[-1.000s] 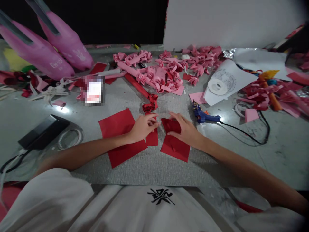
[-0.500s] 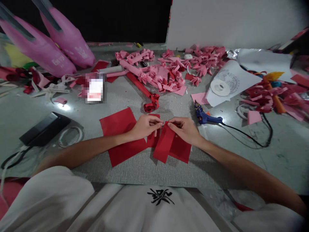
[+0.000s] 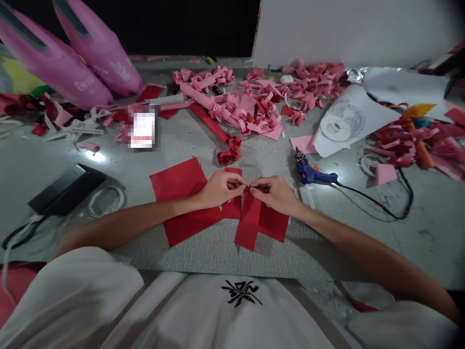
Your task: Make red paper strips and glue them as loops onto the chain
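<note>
A red paper strip (image 3: 249,222) hangs at a slant from the fingers of both hands, its upper edge pinched between them. My left hand (image 3: 221,188) is closed, with thumb and fingertips at the strip's upper left corner. My right hand (image 3: 275,193) closes on the upper edge just beside it. Beneath my left forearm lies a large red paper sheet (image 3: 181,182). A smaller red paper piece (image 3: 231,210) rests between the hands, and another red paper piece (image 3: 275,224) lies partly hidden under my right hand.
A blue glue gun (image 3: 312,174) with a black cord lies right of my hands. Beyond are a red paper stem (image 3: 210,123), heaped pink paper pieces (image 3: 250,104) and a ribbon spool (image 3: 334,127). At left are a black box (image 3: 67,189), a tape ring (image 3: 105,201) and pink bottles (image 3: 98,53).
The strip's lower end has swung slightly right and down, hanging more upright. Both hands keep their pinch at its upper edge. The view has shifted a little.
</note>
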`<act>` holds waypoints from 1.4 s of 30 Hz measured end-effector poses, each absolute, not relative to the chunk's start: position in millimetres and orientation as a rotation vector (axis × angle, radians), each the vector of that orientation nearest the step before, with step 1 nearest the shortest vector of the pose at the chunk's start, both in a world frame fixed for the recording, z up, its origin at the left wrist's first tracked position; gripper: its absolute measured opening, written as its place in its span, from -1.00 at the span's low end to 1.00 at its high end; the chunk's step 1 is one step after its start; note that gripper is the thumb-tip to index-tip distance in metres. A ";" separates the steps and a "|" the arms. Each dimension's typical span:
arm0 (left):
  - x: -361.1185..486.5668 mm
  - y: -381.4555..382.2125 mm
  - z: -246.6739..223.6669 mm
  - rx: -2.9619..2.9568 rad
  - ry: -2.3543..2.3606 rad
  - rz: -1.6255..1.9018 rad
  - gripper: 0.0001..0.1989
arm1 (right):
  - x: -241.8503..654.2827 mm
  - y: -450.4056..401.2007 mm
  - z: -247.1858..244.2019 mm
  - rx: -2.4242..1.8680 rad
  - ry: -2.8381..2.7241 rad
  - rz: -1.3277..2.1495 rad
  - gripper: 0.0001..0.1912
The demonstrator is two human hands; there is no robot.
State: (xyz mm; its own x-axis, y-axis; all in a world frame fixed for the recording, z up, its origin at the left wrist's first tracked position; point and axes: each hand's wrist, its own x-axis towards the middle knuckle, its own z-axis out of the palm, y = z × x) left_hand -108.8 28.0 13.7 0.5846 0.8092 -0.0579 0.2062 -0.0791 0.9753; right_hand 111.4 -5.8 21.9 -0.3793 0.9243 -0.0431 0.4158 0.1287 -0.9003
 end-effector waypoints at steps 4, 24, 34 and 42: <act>-108.0 28.4 16.1 1.648 0.882 0.623 -0.84 | 110.3 -5.5 22.7 -1.294 -1.876 1.204 -0.76; -108.0 30.0 17.8 1.727 0.891 0.607 -0.91 | 109.2 -6.2 21.7 -1.328 -1.894 1.190 -0.77; -107.7 30.2 18.4 1.767 0.874 0.621 -0.90 | 108.8 -5.9 19.8 -1.331 -1.902 1.184 -0.77; -108.0 28.9 18.5 1.754 0.887 0.622 -0.91 | 108.9 -5.8 20.0 -1.333 -1.897 1.192 -0.77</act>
State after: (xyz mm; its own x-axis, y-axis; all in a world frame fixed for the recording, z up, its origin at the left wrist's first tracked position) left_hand -108.0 28.9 18.5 0.5937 0.8047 -0.0020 0.2731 -0.1991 0.9412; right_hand 108.9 -5.8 20.0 -0.3739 0.9252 -0.0641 0.4590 0.1245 -0.8797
